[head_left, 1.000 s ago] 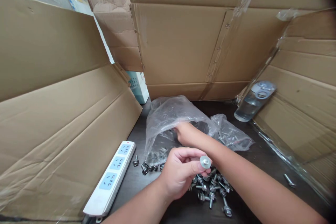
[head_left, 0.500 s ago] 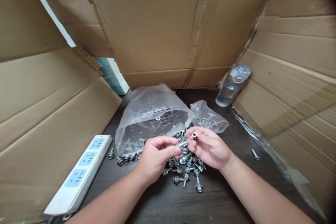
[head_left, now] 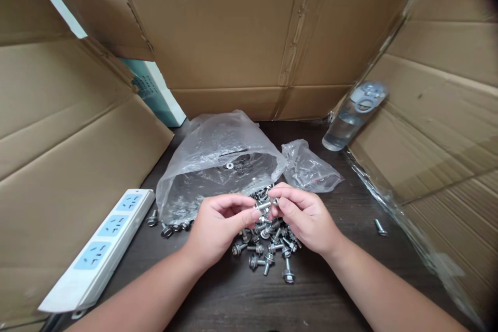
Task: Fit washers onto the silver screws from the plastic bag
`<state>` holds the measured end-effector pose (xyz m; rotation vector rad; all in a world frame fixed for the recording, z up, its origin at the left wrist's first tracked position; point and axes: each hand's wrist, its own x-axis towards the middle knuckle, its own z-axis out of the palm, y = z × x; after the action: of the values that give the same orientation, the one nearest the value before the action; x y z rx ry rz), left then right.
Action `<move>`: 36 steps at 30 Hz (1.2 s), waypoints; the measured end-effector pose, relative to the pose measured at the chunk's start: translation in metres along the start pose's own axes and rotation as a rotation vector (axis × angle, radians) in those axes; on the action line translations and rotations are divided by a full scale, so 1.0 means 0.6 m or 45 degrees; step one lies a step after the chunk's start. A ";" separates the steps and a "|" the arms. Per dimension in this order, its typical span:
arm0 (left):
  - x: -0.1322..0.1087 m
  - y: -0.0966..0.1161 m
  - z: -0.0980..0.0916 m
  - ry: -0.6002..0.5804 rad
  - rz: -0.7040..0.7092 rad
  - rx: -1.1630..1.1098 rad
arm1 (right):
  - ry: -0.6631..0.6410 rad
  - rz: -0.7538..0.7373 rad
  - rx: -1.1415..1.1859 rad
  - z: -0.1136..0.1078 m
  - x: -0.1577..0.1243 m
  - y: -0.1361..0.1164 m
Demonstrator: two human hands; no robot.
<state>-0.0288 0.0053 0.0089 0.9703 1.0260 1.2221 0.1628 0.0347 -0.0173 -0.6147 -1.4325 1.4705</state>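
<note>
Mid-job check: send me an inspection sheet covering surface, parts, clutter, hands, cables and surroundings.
Surface: dark tabletop.
Parts: bolt heap near the hands; washer at the mouth of the open plastic bag; lone bolt off right.
Clutter: smaller bag, bottle, power strip.
Hands: left hand holds a silver bolt; right hand pinches a nut close by, contact unclear.
Cables: dark piece at the strip's near end.
Surroundings: cardboard walls.

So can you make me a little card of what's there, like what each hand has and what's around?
Left hand: fingers hold a bolt
Right hand: fingers hold a small nut, close to the bolt
Pile of bolts: on the dark table, beneath the hands
Behind: big plastic bag; small plastic bag right of it
Left side: white power strip
Right side: bottle, loose bolt
</note>
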 end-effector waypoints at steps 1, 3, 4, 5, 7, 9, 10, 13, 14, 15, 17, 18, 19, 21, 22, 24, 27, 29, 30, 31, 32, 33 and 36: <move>-0.001 0.001 0.002 -0.003 0.005 0.019 | -0.010 -0.024 -0.031 0.001 -0.001 -0.002; -0.003 0.004 0.005 -0.007 0.016 0.045 | -0.031 -0.058 -0.102 0.005 -0.003 -0.008; -0.004 0.005 0.006 -0.005 0.018 0.052 | -0.040 -0.069 -0.133 0.007 -0.004 -0.011; -0.005 0.005 0.006 -0.005 0.018 0.057 | -0.050 -0.079 -0.164 0.008 -0.004 -0.015; -0.006 0.006 0.007 -0.007 0.015 0.068 | -0.065 -0.113 -0.218 0.011 -0.004 -0.021; -0.007 0.006 0.006 -0.014 0.011 0.087 | -0.071 -0.148 -0.264 0.013 -0.004 -0.026; -0.006 0.006 0.005 -0.019 0.011 0.097 | -0.071 -0.163 -0.289 0.013 -0.003 -0.027; -0.005 0.007 0.005 -0.020 0.010 0.125 | -0.049 -0.187 -0.355 0.014 -0.001 -0.029; -0.005 0.008 0.005 -0.016 0.006 0.130 | -0.037 -0.200 -0.378 0.014 -0.001 -0.029; -0.005 0.008 0.005 -0.014 0.000 0.136 | -0.026 -0.215 -0.400 0.014 -0.001 -0.029; -0.005 0.010 0.006 -0.012 -0.012 0.144 | -0.018 -0.250 -0.442 0.014 -0.001 -0.031; -0.005 0.011 0.006 -0.013 -0.018 0.147 | -0.023 -0.269 -0.461 0.014 -0.001 -0.032; -0.005 0.012 0.005 -0.012 -0.024 0.148 | -0.028 -0.286 -0.477 0.015 -0.001 -0.033; -0.006 0.013 0.005 -0.011 -0.039 0.144 | -0.033 -0.318 -0.499 0.015 0.000 -0.034; -0.006 0.012 0.005 -0.011 -0.044 0.137 | -0.029 -0.330 -0.506 0.015 0.001 -0.034; -0.006 0.011 0.005 -0.012 -0.045 0.123 | -0.017 -0.339 -0.512 0.014 0.002 -0.032; -0.004 0.007 0.004 -0.010 0.016 0.140 | 0.001 -0.326 -0.530 0.013 0.003 -0.029; -0.004 0.005 0.004 -0.018 0.158 0.216 | 0.010 -0.313 -0.552 0.012 0.002 -0.026; -0.004 0.005 0.004 -0.024 0.263 0.275 | 0.012 -0.301 -0.562 0.012 0.001 -0.025; -0.004 0.005 0.003 -0.028 0.377 0.344 | 0.012 -0.279 -0.562 0.012 0.000 -0.025; -0.005 0.005 0.003 -0.029 0.488 0.419 | 0.011 -0.247 -0.548 0.013 -0.001 -0.024; -0.005 0.005 0.003 -0.028 0.590 0.493 | 0.015 -0.204 -0.524 0.014 -0.002 -0.024; -0.005 0.004 0.001 -0.035 0.813 0.679 | 0.029 -0.081 -0.446 0.017 -0.003 -0.024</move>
<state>-0.0287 0.0027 0.0117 1.8246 1.0804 1.4636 0.1590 0.0261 -0.0021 -0.7895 -1.6913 1.1669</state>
